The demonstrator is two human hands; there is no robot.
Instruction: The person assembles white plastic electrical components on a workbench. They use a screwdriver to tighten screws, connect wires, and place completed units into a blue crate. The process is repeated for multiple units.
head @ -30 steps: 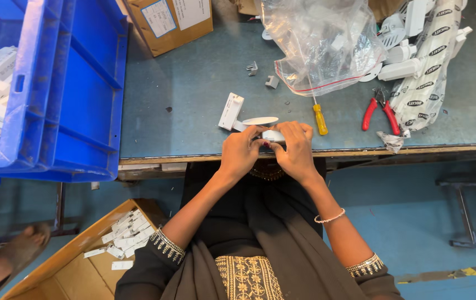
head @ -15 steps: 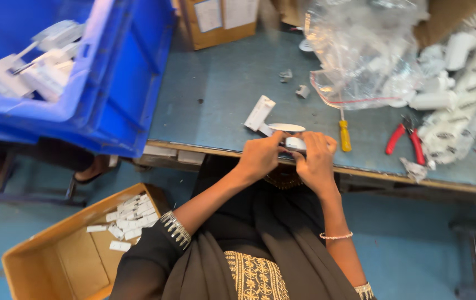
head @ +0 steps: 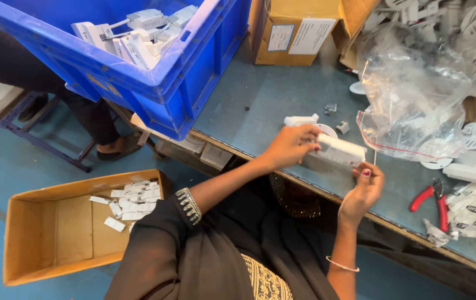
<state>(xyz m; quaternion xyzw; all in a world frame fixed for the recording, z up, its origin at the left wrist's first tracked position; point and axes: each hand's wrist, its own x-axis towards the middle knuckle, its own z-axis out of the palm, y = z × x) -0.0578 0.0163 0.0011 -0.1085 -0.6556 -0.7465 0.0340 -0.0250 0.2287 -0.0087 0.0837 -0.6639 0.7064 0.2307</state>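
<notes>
- Head view: single camera worn on the person's head, looking steeply down over their lap and forearms.
- Facing: toward the workbench (head: 260, 111) edge, frame tilted (bench runs diagonally).
- Nearness: close; left hand (head: 293, 145) and right hand (head: 364, 189) sit mid-frame.
- Shared views: none, one camera only.

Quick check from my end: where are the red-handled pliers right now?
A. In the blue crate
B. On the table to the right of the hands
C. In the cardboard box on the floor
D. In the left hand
B: the red-handled pliers lie on the table, right of the right hand, while the left hand holds the white plastic part.
</notes>
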